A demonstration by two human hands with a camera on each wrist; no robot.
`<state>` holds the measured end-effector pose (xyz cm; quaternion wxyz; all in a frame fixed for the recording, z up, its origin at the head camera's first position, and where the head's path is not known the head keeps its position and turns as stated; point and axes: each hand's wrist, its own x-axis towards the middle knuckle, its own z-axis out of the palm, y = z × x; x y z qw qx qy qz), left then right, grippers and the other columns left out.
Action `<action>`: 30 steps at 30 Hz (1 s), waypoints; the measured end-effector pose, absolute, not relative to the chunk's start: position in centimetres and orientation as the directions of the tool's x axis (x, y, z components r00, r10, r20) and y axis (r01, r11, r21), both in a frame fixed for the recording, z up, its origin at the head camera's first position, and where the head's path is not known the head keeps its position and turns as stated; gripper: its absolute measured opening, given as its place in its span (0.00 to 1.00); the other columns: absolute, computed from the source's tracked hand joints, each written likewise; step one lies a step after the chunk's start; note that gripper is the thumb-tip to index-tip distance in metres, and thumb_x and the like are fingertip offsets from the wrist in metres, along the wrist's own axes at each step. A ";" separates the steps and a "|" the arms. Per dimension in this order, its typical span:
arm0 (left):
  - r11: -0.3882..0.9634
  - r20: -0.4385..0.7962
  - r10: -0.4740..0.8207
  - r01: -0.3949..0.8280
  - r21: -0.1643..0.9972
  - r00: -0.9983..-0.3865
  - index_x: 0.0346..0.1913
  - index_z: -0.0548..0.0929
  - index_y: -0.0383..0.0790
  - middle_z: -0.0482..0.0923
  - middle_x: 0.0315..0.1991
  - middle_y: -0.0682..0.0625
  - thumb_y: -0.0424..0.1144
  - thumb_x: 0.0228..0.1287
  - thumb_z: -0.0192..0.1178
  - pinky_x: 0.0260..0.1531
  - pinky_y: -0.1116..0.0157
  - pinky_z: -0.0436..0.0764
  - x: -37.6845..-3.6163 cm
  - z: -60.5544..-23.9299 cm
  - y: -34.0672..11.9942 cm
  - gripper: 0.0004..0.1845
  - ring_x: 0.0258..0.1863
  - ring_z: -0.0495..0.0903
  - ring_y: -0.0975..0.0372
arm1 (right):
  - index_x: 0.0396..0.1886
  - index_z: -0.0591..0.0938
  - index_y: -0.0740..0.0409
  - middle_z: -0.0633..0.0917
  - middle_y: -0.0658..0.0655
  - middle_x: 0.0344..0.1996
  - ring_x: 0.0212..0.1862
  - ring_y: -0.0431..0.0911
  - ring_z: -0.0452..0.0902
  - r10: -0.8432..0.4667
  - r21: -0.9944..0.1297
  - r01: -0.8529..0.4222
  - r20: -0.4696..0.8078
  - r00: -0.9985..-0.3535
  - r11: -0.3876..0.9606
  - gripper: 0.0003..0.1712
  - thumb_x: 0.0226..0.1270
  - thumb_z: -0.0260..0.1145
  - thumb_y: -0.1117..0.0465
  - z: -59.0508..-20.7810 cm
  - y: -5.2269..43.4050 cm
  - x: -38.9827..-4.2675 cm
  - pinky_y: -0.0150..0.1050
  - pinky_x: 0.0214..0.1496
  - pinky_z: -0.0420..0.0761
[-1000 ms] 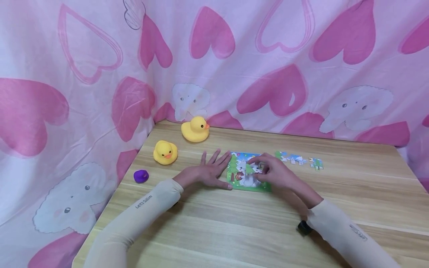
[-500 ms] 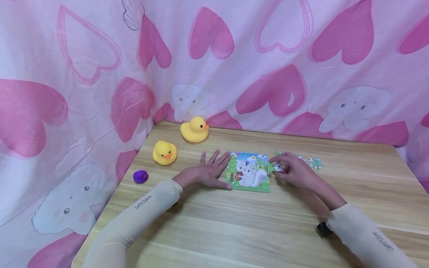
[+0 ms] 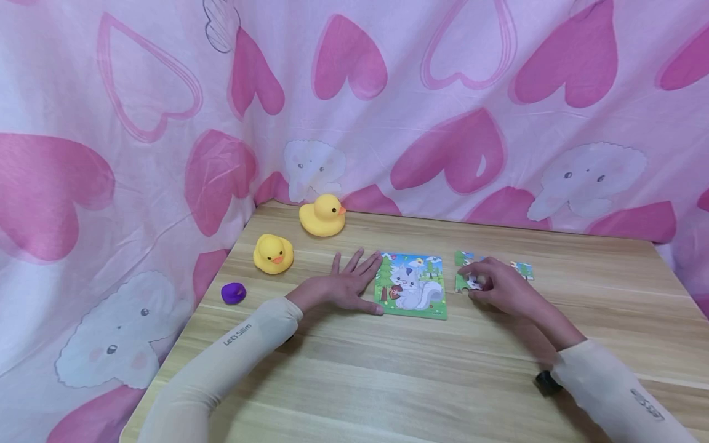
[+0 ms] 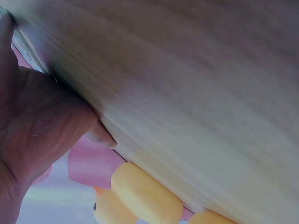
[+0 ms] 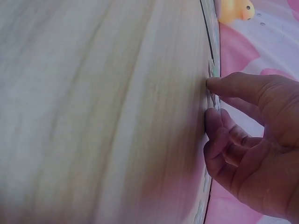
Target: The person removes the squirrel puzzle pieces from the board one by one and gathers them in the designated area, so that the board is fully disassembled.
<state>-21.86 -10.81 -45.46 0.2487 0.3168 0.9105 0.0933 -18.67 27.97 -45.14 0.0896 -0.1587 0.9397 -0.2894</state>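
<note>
My left hand (image 3: 351,288) lies on the table with fingers spread, its thumb and fingertips at the left edge of a square squirrel picture board (image 3: 415,301). To the right of the board, my right hand (image 3: 501,286) pinches a jigsaw puzzle piece (image 3: 461,284) low over the tabletop; the fingers partly cover the piece. Behind that hand sits a green-and-blue jigsaw piece (image 3: 463,257), and another piece (image 3: 523,269) shows past the knuckles. The right wrist view has the thumb and fingers (image 5: 214,84) down at table level.
Two yellow rubber ducks (image 3: 324,216) and a small purple duck (image 3: 233,293) stand at the left of the wooden table (image 3: 354,375). A pink heart-patterned curtain (image 3: 360,123) hangs along the back and left side.
My right hand has carried the puzzle piece from over the board to the table on its right, near the other pieces, uncovering the squirrel picture. My left hand has stayed in place.
</note>
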 end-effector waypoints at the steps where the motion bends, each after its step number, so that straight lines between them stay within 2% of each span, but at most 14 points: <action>1: 0.781 -0.393 0.624 0.531 0.329 -0.675 0.86 0.27 0.53 0.18 0.88 0.57 0.81 0.64 0.53 0.77 0.30 0.20 -21.9 -45.5 -10.8 0.66 0.87 0.18 0.49 | 0.65 0.85 0.50 0.83 0.61 0.53 0.42 0.48 0.77 -0.355 -0.569 -0.250 -0.080 -0.932 0.783 0.27 0.66 0.78 0.62 -45.1 28.0 -18.7 0.35 0.39 0.80; 9: 0.782 -0.396 0.623 0.529 0.329 -0.675 0.86 0.27 0.53 0.19 0.88 0.56 0.80 0.64 0.54 0.77 0.29 0.20 -21.8 -45.2 -10.8 0.65 0.87 0.18 0.48 | 0.65 0.86 0.50 0.83 0.61 0.52 0.42 0.48 0.76 -0.381 -0.548 -0.278 -0.082 -0.921 0.789 0.26 0.67 0.77 0.61 -44.7 28.0 -18.7 0.36 0.40 0.78; 17: 0.781 -0.400 0.624 0.528 0.333 -0.671 0.86 0.27 0.53 0.18 0.88 0.57 0.80 0.64 0.54 0.77 0.30 0.20 -21.8 -45.3 -10.8 0.65 0.86 0.18 0.48 | 0.64 0.85 0.54 0.82 0.63 0.54 0.39 0.46 0.77 -0.398 -0.545 -0.322 -0.024 -0.917 0.774 0.27 0.65 0.78 0.63 -44.5 27.5 -18.6 0.34 0.39 0.78; 25: 0.777 -0.392 0.629 0.529 0.340 -0.671 0.86 0.27 0.54 0.18 0.87 0.57 0.81 0.63 0.54 0.76 0.30 0.19 -21.8 -45.3 -10.9 0.66 0.86 0.17 0.49 | 0.66 0.84 0.54 0.82 0.63 0.57 0.37 0.44 0.77 -0.423 -0.593 -0.345 0.007 -0.906 0.728 0.27 0.67 0.76 0.63 -44.2 24.9 -18.5 0.34 0.39 0.78; 30: 0.779 -0.395 0.627 0.533 0.332 -0.671 0.86 0.27 0.53 0.18 0.87 0.57 0.81 0.64 0.53 0.77 0.31 0.19 -21.8 -45.3 -10.8 0.66 0.86 0.17 0.48 | 0.69 0.82 0.51 0.82 0.60 0.60 0.38 0.43 0.77 -0.465 -0.610 -0.372 0.006 -0.885 0.700 0.30 0.68 0.77 0.60 -44.5 23.1 -18.6 0.34 0.40 0.79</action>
